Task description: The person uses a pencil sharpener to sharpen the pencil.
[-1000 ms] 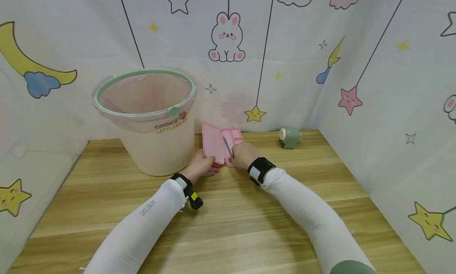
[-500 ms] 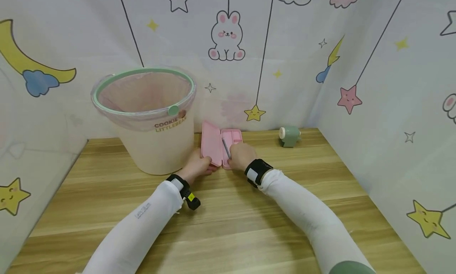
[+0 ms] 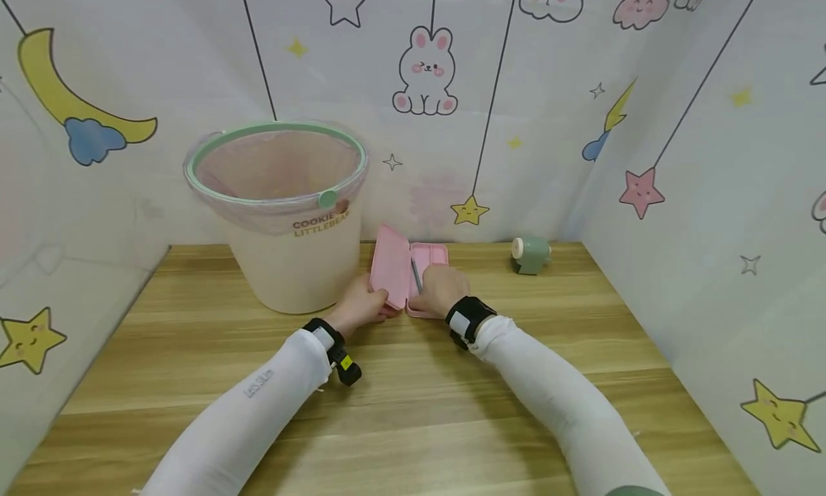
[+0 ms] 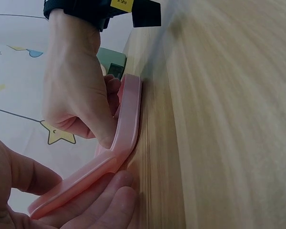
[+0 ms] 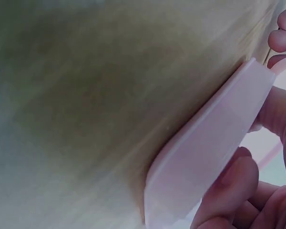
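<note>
A pink pencil case (image 3: 436,252) lies open on the table, its lid (image 3: 391,266) raised to the left. With my left hand (image 3: 358,304) I pinch the lid's near edge; the left wrist view shows the thumb (image 4: 38,179) on one side and fingers underneath. My right hand (image 3: 444,289) reaches into the near end of the case, fingers bent. A slim grey pen (image 3: 416,275) lies along the hinge side, its lower end hidden near the right fingertips. Whether those fingers grip it is hidden. In the right wrist view, curled fingers (image 5: 236,183) sit beside the case wall (image 5: 209,148).
A large cream bucket (image 3: 303,266) with a green rim and plastic liner stands just left of the case. To the right, by the back edge, sits a small green and white object (image 3: 532,255). A patterned cloth (image 3: 426,159) hangs behind the wooden table (image 3: 413,410).
The pencil case has shifted slightly toward me, and both hands moved with it. The pen lies a little straighter. The head view has turned slightly left.
</note>
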A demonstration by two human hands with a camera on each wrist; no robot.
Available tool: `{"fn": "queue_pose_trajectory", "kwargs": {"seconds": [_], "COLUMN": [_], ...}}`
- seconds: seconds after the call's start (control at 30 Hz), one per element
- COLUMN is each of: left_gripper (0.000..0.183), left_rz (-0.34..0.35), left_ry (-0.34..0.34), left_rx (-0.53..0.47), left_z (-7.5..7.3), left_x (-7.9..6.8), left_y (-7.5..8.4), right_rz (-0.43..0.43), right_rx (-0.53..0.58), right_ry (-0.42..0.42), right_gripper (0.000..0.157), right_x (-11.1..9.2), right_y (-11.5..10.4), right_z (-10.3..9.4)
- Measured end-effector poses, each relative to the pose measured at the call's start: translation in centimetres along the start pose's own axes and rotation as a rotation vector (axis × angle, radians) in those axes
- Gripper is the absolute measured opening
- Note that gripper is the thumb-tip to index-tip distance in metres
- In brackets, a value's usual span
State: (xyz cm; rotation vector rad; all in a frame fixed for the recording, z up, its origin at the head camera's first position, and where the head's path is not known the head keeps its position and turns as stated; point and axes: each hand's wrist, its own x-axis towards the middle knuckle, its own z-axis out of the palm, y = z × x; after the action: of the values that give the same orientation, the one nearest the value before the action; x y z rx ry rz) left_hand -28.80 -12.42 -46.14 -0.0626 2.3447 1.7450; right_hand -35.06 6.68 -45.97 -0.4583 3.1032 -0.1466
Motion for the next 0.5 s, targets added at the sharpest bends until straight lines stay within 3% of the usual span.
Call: {"fn": "queue_pose_trajectory", "kwargs": {"seconds": [0.33, 0.5], "left_gripper": [0.035, 0.035], "left_rz": [0.004, -0.01], "left_ry": [-0.005, -0.005], "left_rx": [0.016, 0.026], "left_z": [-0.6, -0.8], "left_x": [-0.9, -1.1], "left_y": [0.0, 0.0], "right_rz": [-0.013, -0.003], "right_rx": [0.099, 0.094], "right_ry": [-0.039, -0.002], "right_gripper": [0.049, 0.045], "right_x": [-0.8, -1.6], "right_y": [0.2, 0.7], "right_z": [-1.0, -1.6]}}
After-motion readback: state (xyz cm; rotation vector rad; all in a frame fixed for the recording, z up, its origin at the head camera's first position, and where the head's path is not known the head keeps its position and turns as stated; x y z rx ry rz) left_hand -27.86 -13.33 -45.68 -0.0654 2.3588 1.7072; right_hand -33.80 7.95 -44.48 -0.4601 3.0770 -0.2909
